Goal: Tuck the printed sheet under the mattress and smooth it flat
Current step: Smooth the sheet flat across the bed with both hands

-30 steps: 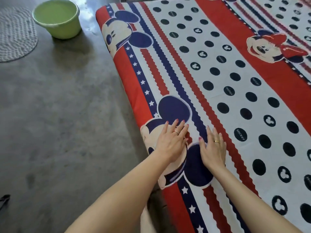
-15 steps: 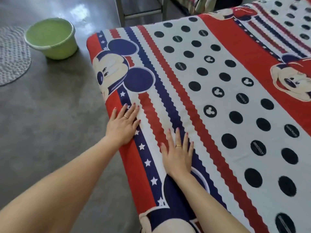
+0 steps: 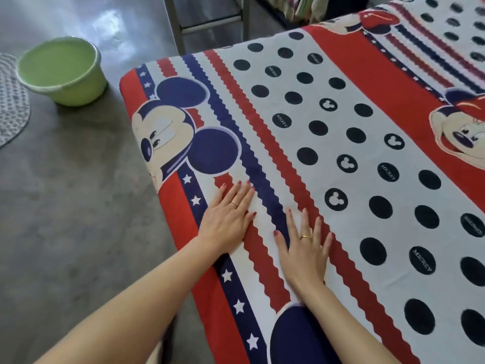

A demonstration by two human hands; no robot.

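Observation:
The printed sheet (image 3: 328, 153) covers the mattress, with red, white and navy stripes, black dots and cartoon mouse heads. It lies flat and wraps down over the left edge and far corner. My left hand (image 3: 228, 219) rests palm down on the white and red stripes near the left edge, fingers spread, a ring on one finger. My right hand (image 3: 304, 248) lies flat beside it on the navy and red wavy stripes, fingers apart, also with a ring. Neither hand grips the cloth.
A green plastic basin (image 3: 61, 70) stands on the grey floor (image 3: 65, 219) left of the bed's far corner. A round woven mat (image 3: 10, 101) lies at the left edge. A metal frame (image 3: 207, 22) stands beyond the bed's end.
Both hands have slid along the sheet toward the far corner of the bed, staying flat. The view has followed, so the corner mouse print is now closer.

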